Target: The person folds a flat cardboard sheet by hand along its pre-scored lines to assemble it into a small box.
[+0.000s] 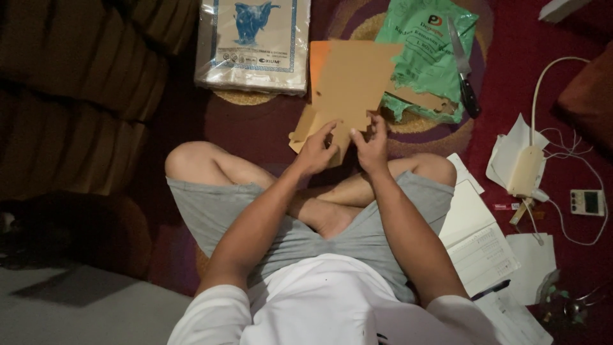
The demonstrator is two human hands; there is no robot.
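We pinch the brown cardboard cutout at its lower edge, left hand and right hand both closed on it, above our crossed legs on the carpet. It looks light, stiff and easily creased, best gripped near the edges.

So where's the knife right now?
In the head view, the knife lies upper right on the green plastic bag, just right of the brown cardboard both hands hold.

Head camera, steeply downward, near lap
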